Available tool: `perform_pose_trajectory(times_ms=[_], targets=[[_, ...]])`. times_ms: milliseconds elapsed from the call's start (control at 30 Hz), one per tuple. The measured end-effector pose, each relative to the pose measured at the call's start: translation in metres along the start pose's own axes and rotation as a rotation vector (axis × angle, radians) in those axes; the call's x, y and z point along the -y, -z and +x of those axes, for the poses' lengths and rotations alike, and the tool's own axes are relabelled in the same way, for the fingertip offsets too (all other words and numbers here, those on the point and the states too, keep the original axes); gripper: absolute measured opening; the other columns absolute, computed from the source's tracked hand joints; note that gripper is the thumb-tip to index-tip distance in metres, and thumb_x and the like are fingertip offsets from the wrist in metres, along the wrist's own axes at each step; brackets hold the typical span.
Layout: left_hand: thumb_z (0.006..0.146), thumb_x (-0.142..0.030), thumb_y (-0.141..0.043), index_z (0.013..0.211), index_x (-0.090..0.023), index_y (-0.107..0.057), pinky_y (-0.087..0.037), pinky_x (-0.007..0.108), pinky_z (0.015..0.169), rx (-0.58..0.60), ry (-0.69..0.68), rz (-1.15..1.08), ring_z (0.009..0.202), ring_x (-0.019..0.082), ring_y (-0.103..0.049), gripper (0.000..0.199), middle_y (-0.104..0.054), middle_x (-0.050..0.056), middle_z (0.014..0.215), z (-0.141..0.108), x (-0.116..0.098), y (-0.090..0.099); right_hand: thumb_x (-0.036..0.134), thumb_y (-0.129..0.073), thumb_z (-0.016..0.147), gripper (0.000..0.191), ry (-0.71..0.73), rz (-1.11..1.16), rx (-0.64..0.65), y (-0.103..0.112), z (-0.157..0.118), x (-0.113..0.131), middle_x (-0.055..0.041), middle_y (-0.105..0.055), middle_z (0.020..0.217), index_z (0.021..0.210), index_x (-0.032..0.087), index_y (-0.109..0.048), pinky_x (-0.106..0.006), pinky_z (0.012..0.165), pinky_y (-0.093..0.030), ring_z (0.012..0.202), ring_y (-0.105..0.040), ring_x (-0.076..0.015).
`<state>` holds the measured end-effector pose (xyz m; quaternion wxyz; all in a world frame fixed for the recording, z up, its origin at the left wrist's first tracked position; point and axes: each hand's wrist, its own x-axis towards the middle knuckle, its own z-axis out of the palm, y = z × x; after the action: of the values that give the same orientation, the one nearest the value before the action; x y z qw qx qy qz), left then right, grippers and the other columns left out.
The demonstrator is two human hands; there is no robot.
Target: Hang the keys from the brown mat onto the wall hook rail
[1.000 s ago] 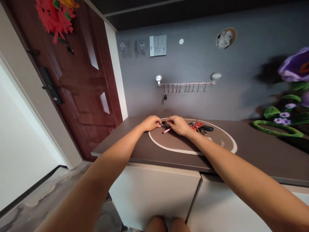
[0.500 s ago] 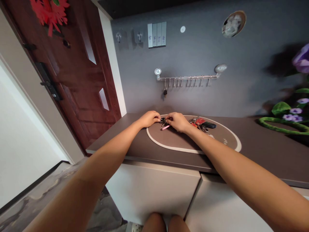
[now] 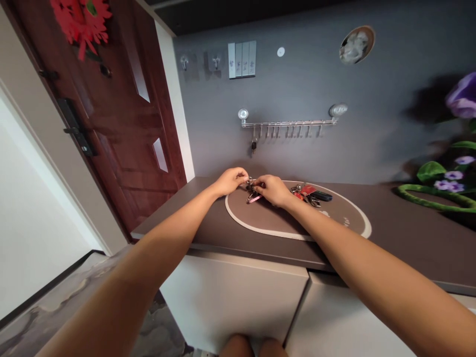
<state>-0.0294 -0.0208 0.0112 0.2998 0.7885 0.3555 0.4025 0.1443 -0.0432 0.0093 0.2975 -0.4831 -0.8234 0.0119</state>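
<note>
A bunch of keys with a pink strip lies at the left part of the brown oval mat. My left hand pinches the ring of this bunch from the left, lifting it slightly. On the other side my right hand has its thumb and fingers closed on the same bunch; the exact piece it grips is hidden. Right of that hand lies a second pile of keys with a red tag and a black fob.
Above the counter a clear hook rail is fixed to the wall, with a small key hanging at its left end. Artificial flowers stand at the right. A dark red door is at the left.
The key ring has risen a little between my fingers, and my left hand has shifted slightly. The whole view has tilted up a bit.
</note>
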Motion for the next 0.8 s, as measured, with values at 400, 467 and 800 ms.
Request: perform_pose_trajectory(times_ms=[400,467,800], targets=[[0.073,-0.028,-0.058,0.079,-0.012,-0.048,-0.046,0.026,0.072,-0.041,0.066,-0.426,0.068,0.006,-0.055,0.020,-0.053,0.000,0.075,0.000,-0.004,-0.001,0.025,-0.051,0.074,0.019,-0.010,0.303,-0.175,0.007,-0.003,0.012,-0.0030,-0.064,0.082,0.088,0.017,-0.061,-0.024,0.070,-0.041,0.071,-0.055,-0.0118],[0.073,-0.028,-0.058,0.078,-0.012,-0.048,-0.046,0.026,0.072,-0.037,0.073,-0.448,0.067,0.006,-0.055,0.021,-0.052,0.000,0.073,0.000,-0.004,-0.002,0.025,-0.050,0.074,0.019,-0.009,0.358,-0.180,0.007,-0.003,0.013,-0.0022,-0.064,0.082,0.089,0.018,-0.060,-0.024,0.070,-0.041,0.071,-0.056,-0.0113],[0.071,-0.033,-0.061,0.081,-0.012,-0.048,-0.047,0.030,0.077,-0.019,0.083,-0.481,0.072,0.007,-0.057,0.027,-0.055,0.002,0.083,-0.001,-0.006,-0.002,0.032,-0.051,0.074,0.020,-0.010,0.404,-0.170,0.006,-0.002,0.010,-0.0029,-0.064,0.080,0.079,0.017,-0.061,-0.024,0.069,-0.042,0.070,-0.056,-0.0120]])
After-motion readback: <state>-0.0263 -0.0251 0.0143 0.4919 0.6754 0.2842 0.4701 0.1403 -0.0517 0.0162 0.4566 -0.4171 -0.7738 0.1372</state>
